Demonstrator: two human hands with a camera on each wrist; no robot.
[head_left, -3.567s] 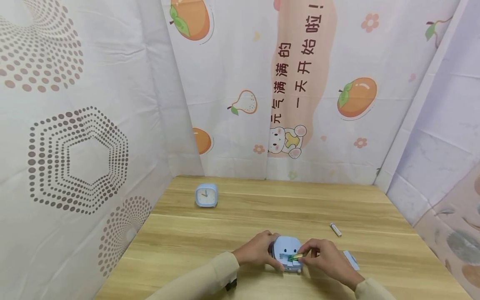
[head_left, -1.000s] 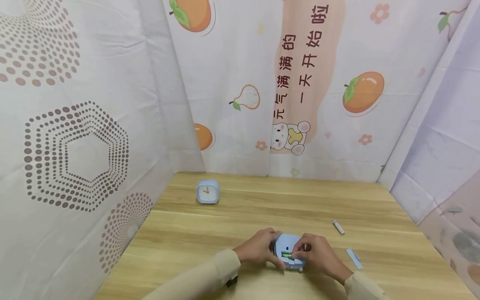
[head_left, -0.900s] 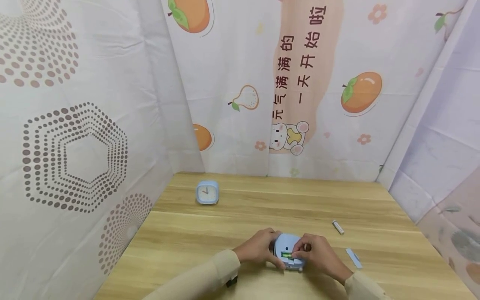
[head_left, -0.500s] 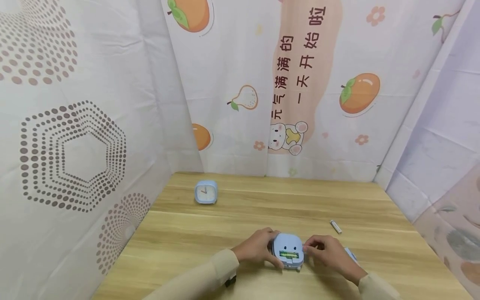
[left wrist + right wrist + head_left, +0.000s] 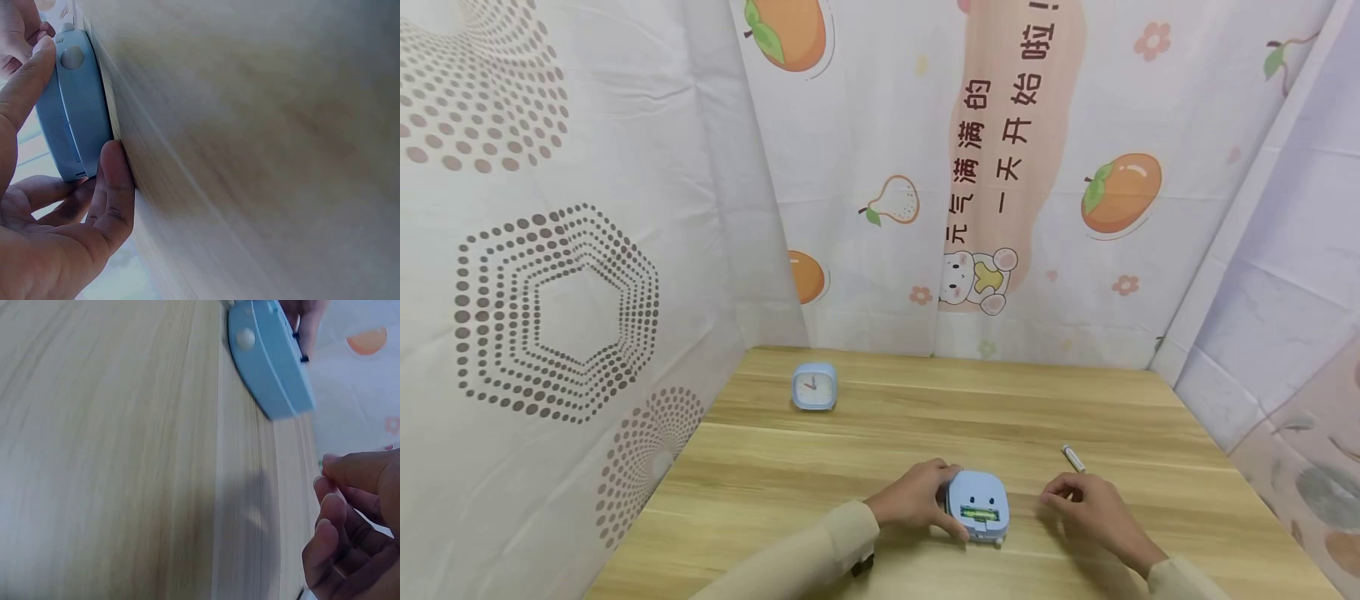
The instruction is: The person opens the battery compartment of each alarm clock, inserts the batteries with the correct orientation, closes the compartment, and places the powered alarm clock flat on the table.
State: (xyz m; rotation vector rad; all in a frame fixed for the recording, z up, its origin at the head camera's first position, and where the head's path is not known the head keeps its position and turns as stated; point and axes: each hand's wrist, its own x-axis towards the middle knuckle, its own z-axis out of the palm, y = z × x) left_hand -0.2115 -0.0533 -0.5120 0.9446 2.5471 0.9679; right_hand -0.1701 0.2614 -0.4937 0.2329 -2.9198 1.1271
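A light-blue alarm clock (image 5: 977, 487) lies back side up on the wooden table, its battery compartment uncovered. Inside the compartment sits a green battery (image 5: 980, 515). My left hand (image 5: 917, 502) grips the clock at its left side, thumb along the near edge; the left wrist view shows the clock's side (image 5: 75, 106) between thumb and fingers. To the right of the clock, my right hand (image 5: 1093, 508) hovers with loosely bent fingers and holds nothing. In the right wrist view its fingers (image 5: 331, 531) are apart from the clock.
A white battery (image 5: 1073, 458) lies just beyond my right hand. Another light-blue clock (image 5: 814, 387) stands at the back left, dial forward. Printed curtains (image 5: 880, 275) close off the table's back and sides.
My right hand has put the green battery into the compartment, let go and moved right, away from the clock. It now hides the loose blue cover. The left hand keeps its grip.
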